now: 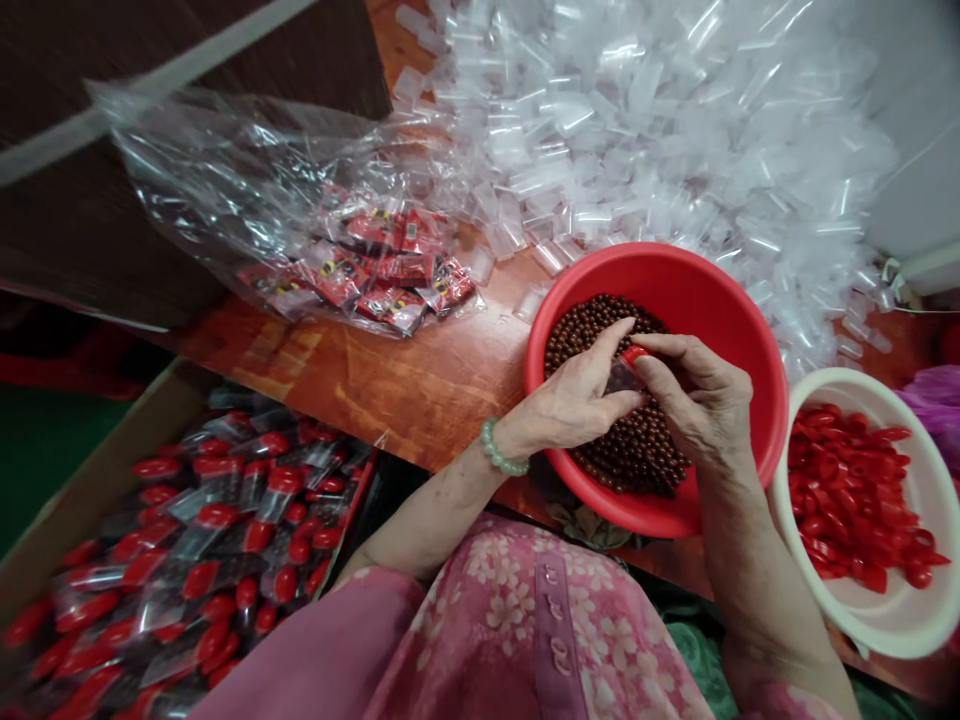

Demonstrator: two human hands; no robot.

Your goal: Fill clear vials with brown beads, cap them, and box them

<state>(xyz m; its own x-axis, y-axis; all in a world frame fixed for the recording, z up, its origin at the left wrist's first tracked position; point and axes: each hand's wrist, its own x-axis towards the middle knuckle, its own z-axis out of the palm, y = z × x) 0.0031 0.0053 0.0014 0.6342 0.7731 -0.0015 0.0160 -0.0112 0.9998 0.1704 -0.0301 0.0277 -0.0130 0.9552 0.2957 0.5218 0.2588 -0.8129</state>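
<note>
The left hand (574,405) is holding a tube (621,381) between spread thumb and fingers. The right hand (705,392) is pinching a cap (634,354) at the tube's end; its seating is not showing clearly. Beneath the grip, beads (630,458) are lying in a bowl (739,310). Clear tubes (637,150) are lying beyond the grip, packets (341,280) to its left, loose caps (855,500) in a tub (932,475) to its right, capped tubes (247,510) in a box (120,457) nearer left.

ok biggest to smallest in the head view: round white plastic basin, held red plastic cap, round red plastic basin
Round red plastic basin
Round white plastic basin
Held red plastic cap, partly hidden
</note>
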